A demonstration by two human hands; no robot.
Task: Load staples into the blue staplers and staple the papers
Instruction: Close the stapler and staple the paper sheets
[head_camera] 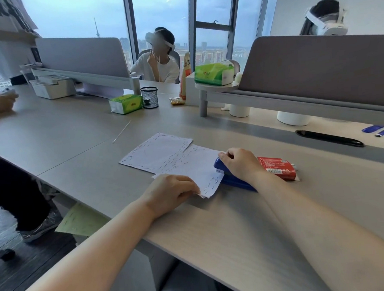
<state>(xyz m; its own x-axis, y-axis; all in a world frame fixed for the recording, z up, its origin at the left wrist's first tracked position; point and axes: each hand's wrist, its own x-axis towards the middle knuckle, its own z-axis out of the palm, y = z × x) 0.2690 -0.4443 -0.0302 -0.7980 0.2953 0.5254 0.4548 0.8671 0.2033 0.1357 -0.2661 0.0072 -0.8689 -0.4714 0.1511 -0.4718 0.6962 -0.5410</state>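
Observation:
A blue stapler (230, 179) lies on the desk, its mouth over the right edge of a white paper (194, 167) dotted with staples. My right hand (240, 163) rests on top of the stapler, pressing it down. My left hand (170, 192) pinches the near corner of that paper. A second stapled paper (155, 152) lies just behind, partly under the first. A red staple box (276, 167) sits right of the stapler.
Several blue staplers (383, 131) lie at the far right by a black cable slot (329, 138). Green tissue packs (125, 103), a mesh pen cup (150, 97) and grey dividers (317, 70) stand behind. Another person's hand (0, 103) is at the left. A green sheet (81, 220) lies below the desk edge.

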